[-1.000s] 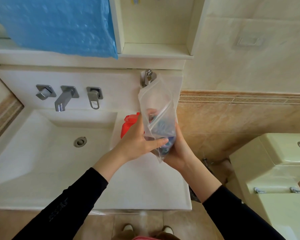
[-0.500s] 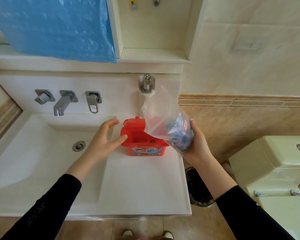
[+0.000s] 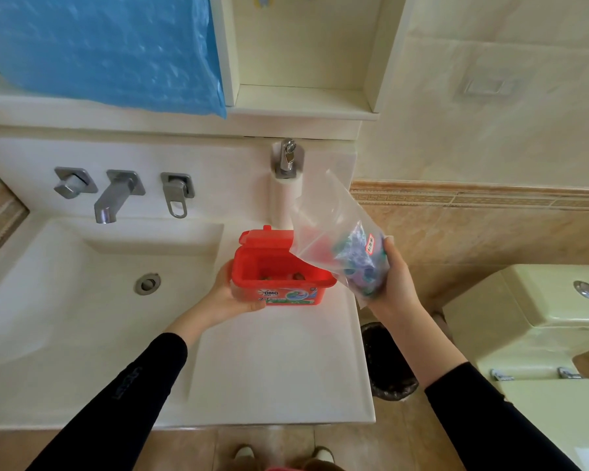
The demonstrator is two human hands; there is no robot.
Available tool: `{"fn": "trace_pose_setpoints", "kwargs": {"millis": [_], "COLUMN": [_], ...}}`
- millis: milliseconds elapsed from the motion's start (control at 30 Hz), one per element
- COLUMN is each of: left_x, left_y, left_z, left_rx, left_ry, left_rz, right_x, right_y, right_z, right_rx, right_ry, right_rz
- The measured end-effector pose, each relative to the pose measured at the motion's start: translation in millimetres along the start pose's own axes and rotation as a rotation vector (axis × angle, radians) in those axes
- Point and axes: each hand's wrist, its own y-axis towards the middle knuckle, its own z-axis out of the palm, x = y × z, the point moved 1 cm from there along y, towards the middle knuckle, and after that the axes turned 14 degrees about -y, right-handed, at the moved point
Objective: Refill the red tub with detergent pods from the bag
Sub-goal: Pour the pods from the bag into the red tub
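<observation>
The red tub (image 3: pixel 288 287) stands on the white counter with its hinged lid flipped back; a few pods lie at its bottom. My left hand (image 3: pixel 230 294) grips the tub's left side. My right hand (image 3: pixel 393 277) holds the clear plastic bag (image 3: pixel 334 239) by its lower end, where several blue and purple pods (image 3: pixel 359 263) are bunched. The bag is tilted, its open end pointing up and left over the tub's right rim.
The sink basin (image 3: pixel 82 300) with a wall faucet (image 3: pixel 111 198) lies left of the tub. The counter edge (image 3: pixel 361 334) drops off at the right to a black waste bin (image 3: pixel 386 365) and a toilet (image 3: pixel 531 328). A blue plastic sheet (image 3: pixel 109 45) hangs above.
My left hand let go of the bag, reached to the tub and now grips its left side. My right hand carried the bag to the right and tilted it over the tub.
</observation>
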Motion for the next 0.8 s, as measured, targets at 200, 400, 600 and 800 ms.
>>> {"fn": "trace_pose_setpoints", "kwargs": {"millis": [200, 400, 600, 800], "left_x": [-5.6, -5.0, 3.0, 8.3], "left_y": [12.5, 18.6, 26.0, 25.9], "left_z": [6.3, 5.1, -0.2, -3.0], "left_rx": [0.084, 0.176, 0.151, 0.142], "left_ry": [-0.074, -0.072, -0.075, -0.134], "left_rz": [0.041, -0.081, -0.133, -0.14], "right_x": [2.2, 11.4, 30.2, 45.7], "right_y": [6.1, 5.9, -1.1, 4.9], "right_z": [-5.9, -1.9, 12.6, 21.4], "right_rx": [-0.115, -0.273, -0.381, -0.398], "right_ry": [-0.157, -0.301, -0.543, -0.771], "right_rz": [-0.126, -0.265, -0.48, -0.67]}}
